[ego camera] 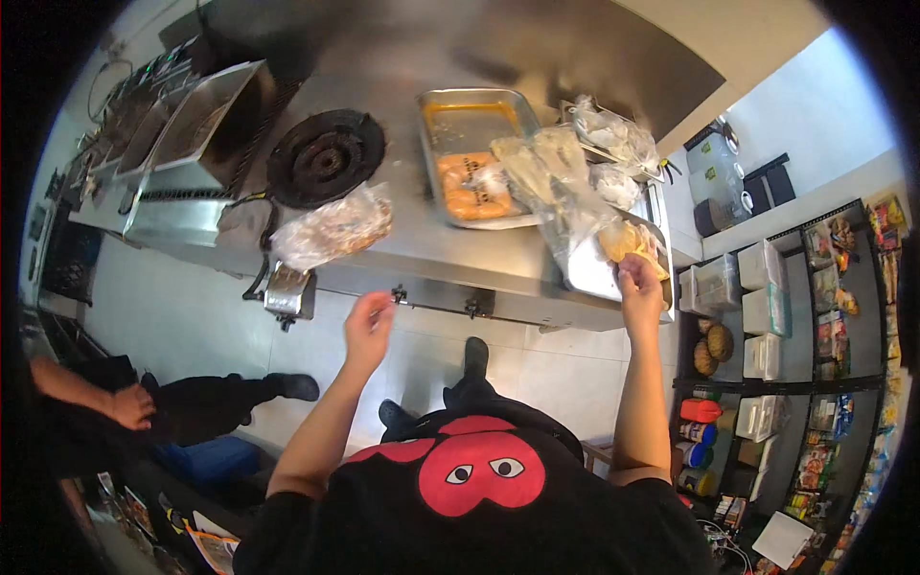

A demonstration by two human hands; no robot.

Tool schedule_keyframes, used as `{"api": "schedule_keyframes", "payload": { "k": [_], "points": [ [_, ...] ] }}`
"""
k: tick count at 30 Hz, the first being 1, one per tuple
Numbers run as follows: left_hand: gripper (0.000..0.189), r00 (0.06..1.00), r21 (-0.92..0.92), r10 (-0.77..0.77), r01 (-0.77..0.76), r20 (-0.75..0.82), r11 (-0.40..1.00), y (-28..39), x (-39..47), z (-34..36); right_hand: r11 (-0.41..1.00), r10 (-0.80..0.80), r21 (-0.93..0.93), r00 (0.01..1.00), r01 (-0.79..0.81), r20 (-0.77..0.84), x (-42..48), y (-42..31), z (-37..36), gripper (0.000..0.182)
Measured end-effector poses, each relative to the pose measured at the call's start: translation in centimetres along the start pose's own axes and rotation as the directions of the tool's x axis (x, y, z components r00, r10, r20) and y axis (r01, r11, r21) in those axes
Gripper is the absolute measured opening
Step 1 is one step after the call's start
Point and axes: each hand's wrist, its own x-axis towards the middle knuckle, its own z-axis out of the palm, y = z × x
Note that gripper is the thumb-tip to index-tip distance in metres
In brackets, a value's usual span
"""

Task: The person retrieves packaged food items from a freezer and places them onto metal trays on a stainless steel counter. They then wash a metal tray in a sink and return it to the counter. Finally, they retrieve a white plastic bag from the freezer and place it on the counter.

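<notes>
My right hand (642,295) pinches a yellowish piece of food (619,241) over the right end of the steel counter. Beneath it lies a metal tray (589,277), with a long clear plastic bag (557,180) reaching across its left side. My left hand (370,327) is in the air in front of the counter edge, fingers loosely curled and apart, with nothing seen in it. Behind and between the hands sits a steel tray (429,154) holding a printed bag of orange food (471,190). A wrapped bag of brownish food (334,228) rests left of it, near the front edge.
A black gas burner (327,158) is set in the counter (402,248), with steel fryers (205,126) farther left. More plastic bags (618,136) fill a container at the back right. Stocked shelves (783,381) stand at right. Another person's hand (133,407) shows at left.
</notes>
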Motion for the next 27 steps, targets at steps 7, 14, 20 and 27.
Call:
{"api": "schedule_keyframes", "payload": {
  "k": [7, 14, 20, 27],
  "points": [
    [0.059, 0.852, -0.125, -0.370, 0.440, 0.370, 0.889, 8.2, 12.9, 20.9, 0.995, -0.091, 0.012, 0.891, 0.095, 0.444, 10.6, 3.2, -2.1, 0.079],
    [0.079, 0.834, -0.257, -0.497, 0.548, 0.238, 0.796, 7.4, 16.1, 27.6, 0.951, -0.271, -0.034, 0.881, 0.307, 0.388, 13.7, 4.3, -0.3, 0.063],
    [0.071, 0.804, -0.223, -0.499, 0.578, 0.324, 0.785, 8.4, 15.6, 21.8, 0.978, -0.125, -0.001, 0.589, 0.210, 0.799, 14.2, 4.1, -5.2, 0.051],
    [0.068, 0.861, -0.124, -0.415, 0.464, 0.294, 0.877, 6.5, 17.6, 20.5, 0.979, 0.158, 0.034, 0.850, -0.202, 0.502, 15.4, 5.2, -1.0, 0.039]
  ]
}}
